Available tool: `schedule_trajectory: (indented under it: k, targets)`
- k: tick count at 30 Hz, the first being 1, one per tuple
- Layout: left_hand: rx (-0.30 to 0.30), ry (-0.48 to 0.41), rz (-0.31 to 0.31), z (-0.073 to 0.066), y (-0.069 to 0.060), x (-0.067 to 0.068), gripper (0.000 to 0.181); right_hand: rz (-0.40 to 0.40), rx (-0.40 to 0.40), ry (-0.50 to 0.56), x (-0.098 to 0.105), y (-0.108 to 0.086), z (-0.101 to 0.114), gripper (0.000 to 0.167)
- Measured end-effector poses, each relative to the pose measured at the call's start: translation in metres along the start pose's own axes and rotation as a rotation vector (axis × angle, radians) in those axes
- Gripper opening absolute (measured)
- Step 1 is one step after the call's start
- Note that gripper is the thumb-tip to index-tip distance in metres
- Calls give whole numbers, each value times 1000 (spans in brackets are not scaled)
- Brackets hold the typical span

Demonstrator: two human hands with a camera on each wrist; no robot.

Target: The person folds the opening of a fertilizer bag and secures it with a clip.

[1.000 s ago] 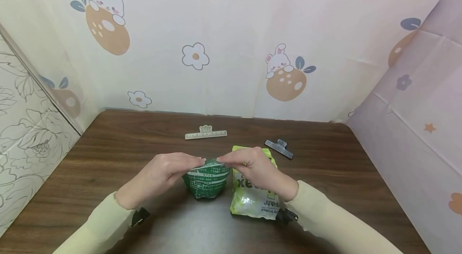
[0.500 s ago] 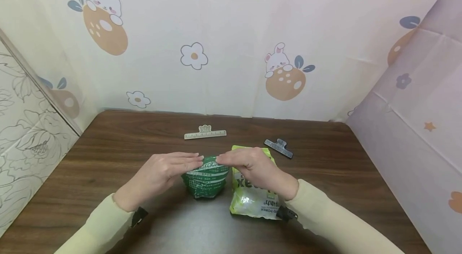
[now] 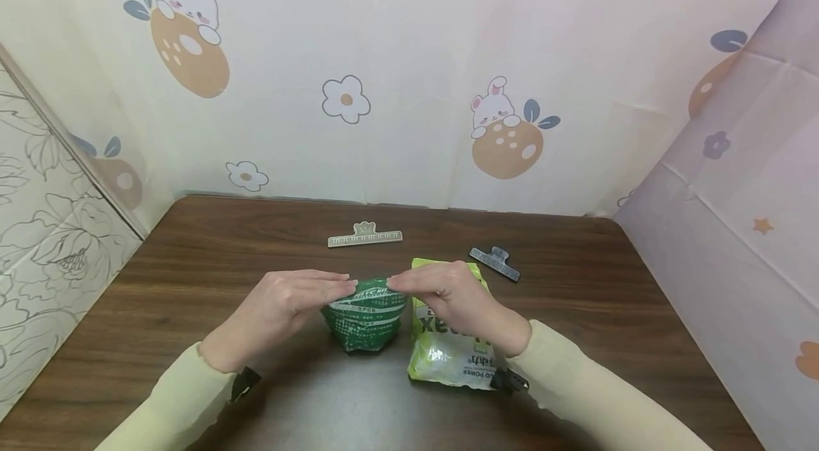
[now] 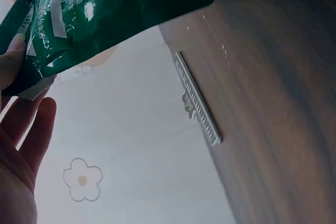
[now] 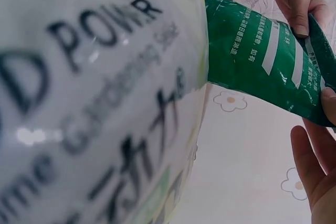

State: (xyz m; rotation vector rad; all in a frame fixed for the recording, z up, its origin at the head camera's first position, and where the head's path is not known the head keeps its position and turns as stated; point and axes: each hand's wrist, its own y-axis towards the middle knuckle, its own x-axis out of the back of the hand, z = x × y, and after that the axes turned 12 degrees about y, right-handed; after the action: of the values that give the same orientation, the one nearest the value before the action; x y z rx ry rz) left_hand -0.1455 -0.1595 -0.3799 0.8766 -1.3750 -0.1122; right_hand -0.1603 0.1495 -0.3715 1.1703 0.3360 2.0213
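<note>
Resting on the wooden table [image 3: 333,422], seemingly upright, with its mouth apparently folded over: a green bag [image 3: 365,326], glossy, creased and printed with pale lettering. At the left end of the green bag's top edge, a left hand [image 3: 288,298], pinching the fold narrowly, thumb on the near face and fingers on the far side. At the right end of the same edge, a right hand [image 3: 451,291], pinching in much the same way. Between the 2 hands, the middle of the top edge uncovered.

Just to the right of the green bag, partly hidden by the right hand in the head view, a yellow-green and white packet [image 3: 444,362], printed face up. Beyond the green bag, a white clip [image 3: 365,236]; also beyond, but farther right, a blue-grey clip [image 3: 495,264]. Apart from the hands, these 2.

Probably fairly light, with some fill bulging the lower part (contents hidden, so only a guess). Expect a thin, supple film: soft, quick to crease, likely springy at the fold and a little slippery under dry fingertips. Hardly fragile, though perhaps prone to slump if squeezed low down. Best held at the 2 ends of the folded edge, flat between thumb and fingers, with even pressure across; for any lifting, better supported around the fuller body.
</note>
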Motion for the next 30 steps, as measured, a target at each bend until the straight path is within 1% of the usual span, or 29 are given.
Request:
schedule_trajectory:
  k: [2,6,8,10,12,14,20,22,26,30]
  targets:
    - [48,-54,0,0,-1,-1,46,-15,-57,35,-1,-1,0,25]
    - [180,-205,4,1,-3,-4,37,-39,-235,138,-2,-1,2,24]
    - [235,-268,0,1,-3,-5,32,-52,-319,184,-2,-2,3,22]
    - [278,-314,-4,1,-3,-6,26,-61,-373,217,-1,-2,4,20]
    - [316,-342,4,1,-2,-6,23,-66,-404,232,-1,-2,4,19]
    - [358,-362,25,1,-1,-5,21,-70,-422,236,0,-2,4,18]
    - [538,-455,136,5,-1,-2,13,-95,-454,218,2,-2,0,13]
    - [577,-467,160,6,-2,-2,12,-93,-478,210,3,-2,-2,13]
    - [635,-477,162,7,-1,-3,12,-84,-543,228,5,0,-4,13]
    - [724,-498,166,6,2,-2,16,-87,-594,266,6,4,-8,11]
